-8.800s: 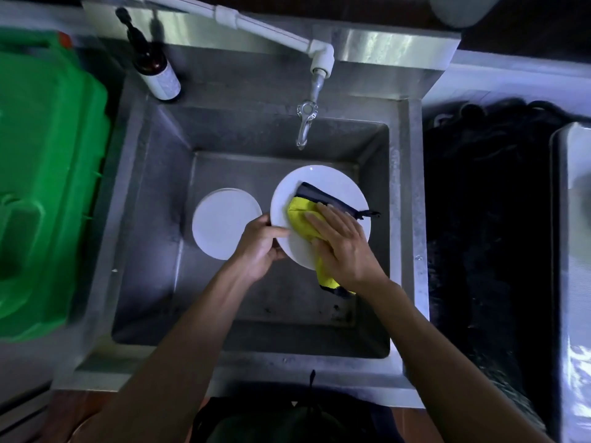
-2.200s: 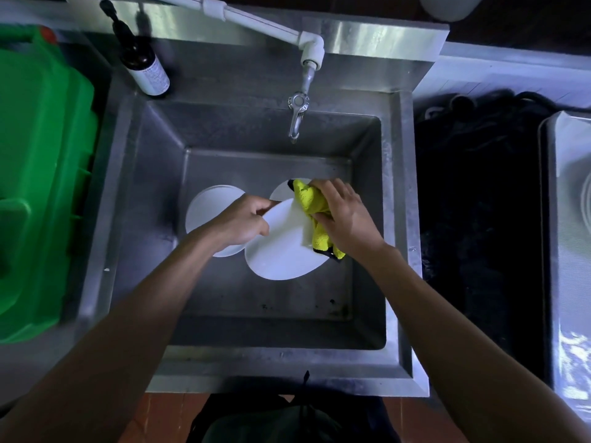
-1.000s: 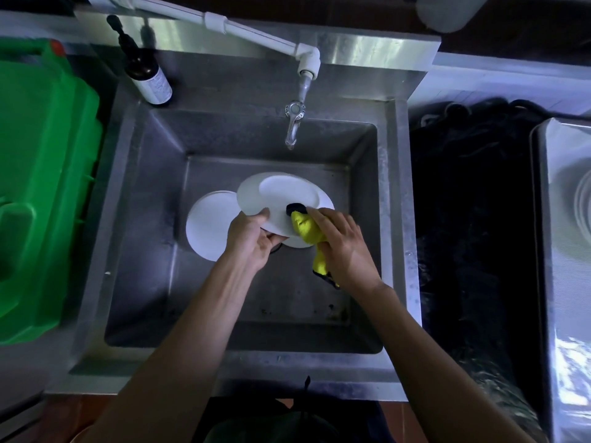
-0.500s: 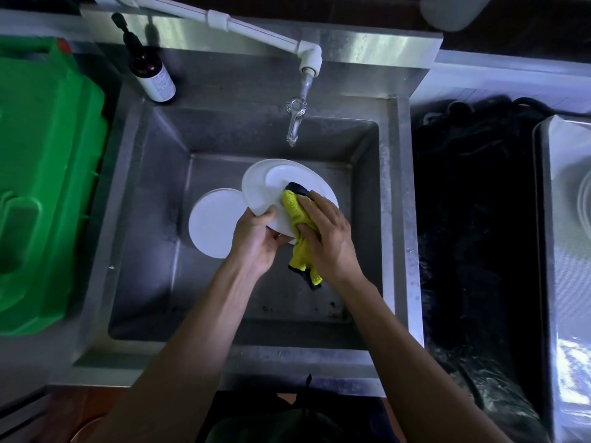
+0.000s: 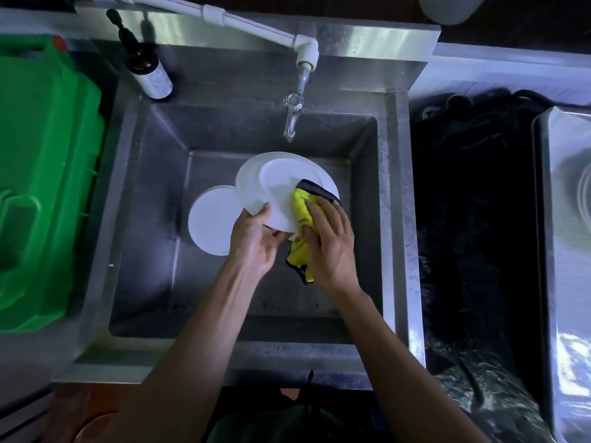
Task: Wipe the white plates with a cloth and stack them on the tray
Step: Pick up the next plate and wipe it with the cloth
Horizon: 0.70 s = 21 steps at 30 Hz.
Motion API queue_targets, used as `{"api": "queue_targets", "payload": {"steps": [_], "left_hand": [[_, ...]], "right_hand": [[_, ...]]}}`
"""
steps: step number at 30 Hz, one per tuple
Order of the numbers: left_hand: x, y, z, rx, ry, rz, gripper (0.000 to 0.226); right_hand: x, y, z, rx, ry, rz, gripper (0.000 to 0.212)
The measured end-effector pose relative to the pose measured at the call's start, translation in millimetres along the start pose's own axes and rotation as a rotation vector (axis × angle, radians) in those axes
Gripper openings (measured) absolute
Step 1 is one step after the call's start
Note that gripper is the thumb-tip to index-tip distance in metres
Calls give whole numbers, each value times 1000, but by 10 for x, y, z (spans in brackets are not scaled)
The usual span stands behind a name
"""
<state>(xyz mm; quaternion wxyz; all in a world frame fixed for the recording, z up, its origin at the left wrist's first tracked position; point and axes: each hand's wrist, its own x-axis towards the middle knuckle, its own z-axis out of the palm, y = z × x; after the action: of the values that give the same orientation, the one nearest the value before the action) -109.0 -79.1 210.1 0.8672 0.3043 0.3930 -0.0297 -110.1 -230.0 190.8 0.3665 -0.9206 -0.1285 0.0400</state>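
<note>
Over the steel sink (image 5: pixel 396 219) my left hand (image 5: pixel 256 241) grips the near rim of a white plate (image 5: pixel 271 183), which is tilted with its underside toward me. My right hand (image 5: pixel 329 244) presses a yellow cloth with a dark edge (image 5: pixel 302 212) flat against the plate's right part; the cloth's tail hangs down below my palm. A second white plate (image 5: pixel 211 219) lies on the sink floor to the left, partly hidden by the held plate and my left hand. A metal tray (image 5: pixel 556 251) stands at the far right, with a pale plate rim (image 5: pixel 585 193) at the frame edge.
A tap (image 5: pixel 292 116) hangs over the back of the basin from a white pipe (image 5: pixel 243 24). A dark bottle (image 5: pixel 147 68) stands at the back left corner. A green plastic container (image 5: pixel 41 174) fills the left side. Black crumpled plastic (image 5: pixel 473 219) lies between sink and tray.
The plate was turned over in my hands, from its face to its underside. My right hand has slid the cloth up across the plate; both hands stay over the sink.
</note>
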Motion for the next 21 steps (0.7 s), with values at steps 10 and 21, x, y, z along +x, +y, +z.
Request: {"api": "queue_targets", "payload": {"steps": [10,21], "left_hand": [[-75,39,-239,103,-149,-42,45],[-168,160,-418,555,-283,-127,46]], "right_hand": [[222,335,-195,204,-104,241,48],[534,369,-293,159,-154,290,48]]}}
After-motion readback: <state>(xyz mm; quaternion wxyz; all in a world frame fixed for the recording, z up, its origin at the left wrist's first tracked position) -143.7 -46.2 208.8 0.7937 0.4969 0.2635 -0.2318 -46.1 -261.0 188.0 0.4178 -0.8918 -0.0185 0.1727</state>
